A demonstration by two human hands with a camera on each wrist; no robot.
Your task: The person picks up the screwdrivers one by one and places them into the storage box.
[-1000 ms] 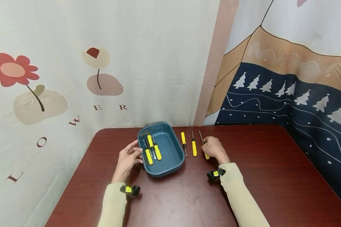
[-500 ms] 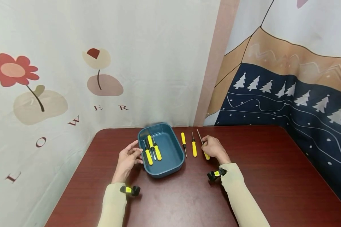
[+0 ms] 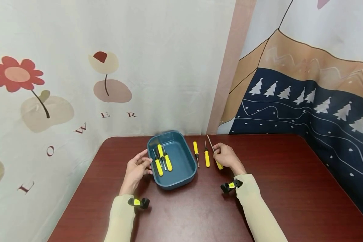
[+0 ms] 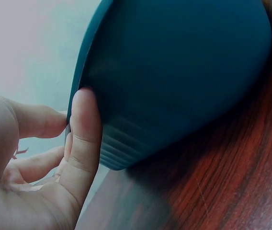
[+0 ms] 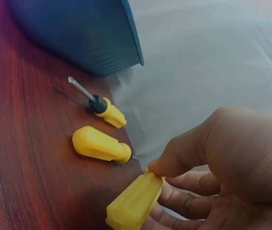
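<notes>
My left hand [image 3: 136, 171] pinches the left rim of a blue rectangular tray [image 3: 181, 161]; the left wrist view shows fingers on both sides of the rim. Several screwdrivers with yellow handles [image 3: 168, 163] lie along the tray's left side. To the right of the tray, my right hand [image 3: 227, 155] pinches a screwdriver [image 5: 135, 203] with a yellow handle, its long shaft pointing away and to the left. On the table beside that hand lie two more, a screwdriver [image 3: 207, 158] with its shaft pointing away and a screwdriver [image 3: 195, 148] with its tip toward me.
The dark red wooden table [image 3: 187, 215] ends at the back against a pale curtain [image 3: 163, 84] with printed flowers. At the right hangs a dark blue cloth [image 3: 272, 114] with white trees. A small black camera [image 3: 228, 187] sits on the right wrist.
The screwdriver in my right hand has swung its tip leftward and away from me, and the hand has shifted slightly left. My left hand and the tray stay in place.
</notes>
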